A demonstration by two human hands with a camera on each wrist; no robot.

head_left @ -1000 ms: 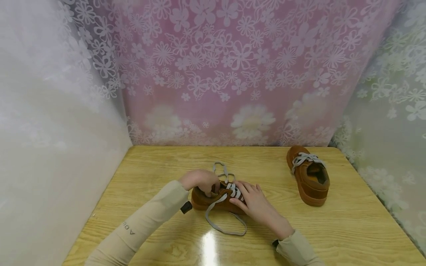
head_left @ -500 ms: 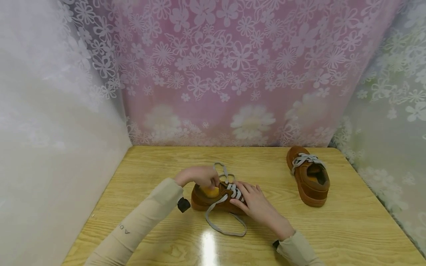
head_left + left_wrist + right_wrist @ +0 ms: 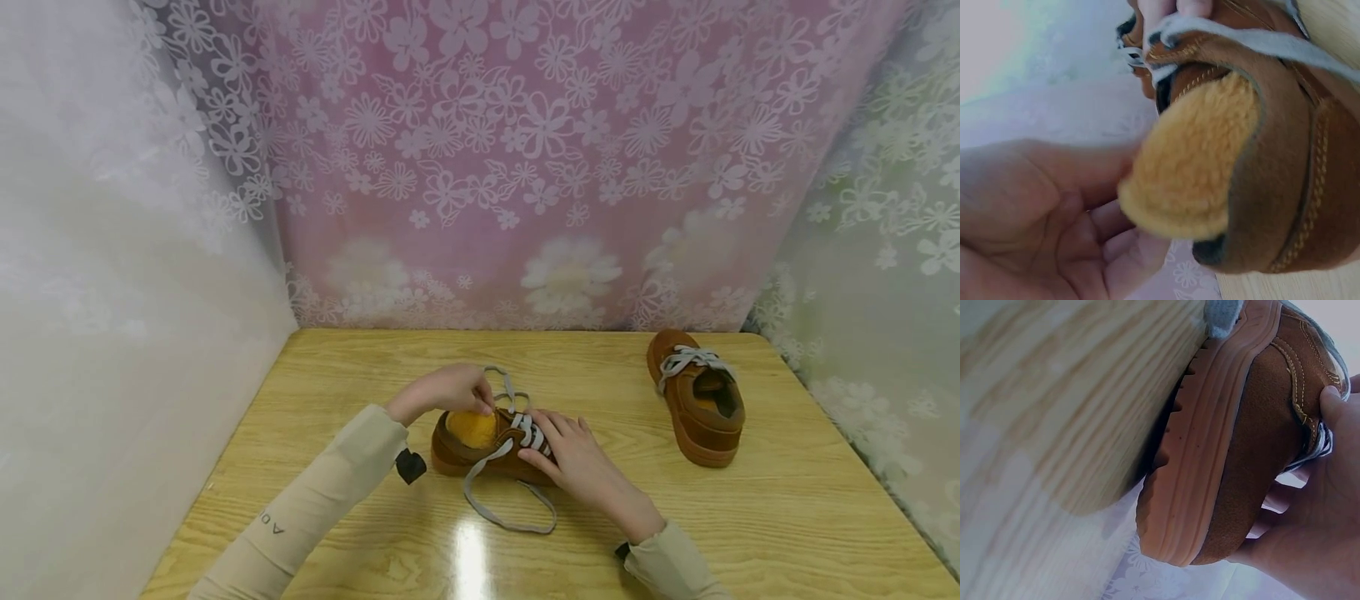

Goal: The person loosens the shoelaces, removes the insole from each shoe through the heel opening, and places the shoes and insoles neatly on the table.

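Note:
A brown suede shoe lies on its sole mid-table, its heel toward the left. Its grey laces are untied and trail to both sides. My left hand pinches a fuzzy yellow insole, whose heel end rises out of the shoe's opening while its front stays hidden inside. With fingers over the laced front and thumb on the near side, my right hand grips the shoe. In the right wrist view the pinkish-tan sole rests along the table.
A matching brown shoe with tied grey laces stands at the right of the wooden table. A pink floral curtain closes off the back, and pale sheets hang at both sides.
My left hand has come up and slightly leftward out of the shoe's opening, drawing the insole's heel end up into view. The right hand and the shoe have stayed in place.

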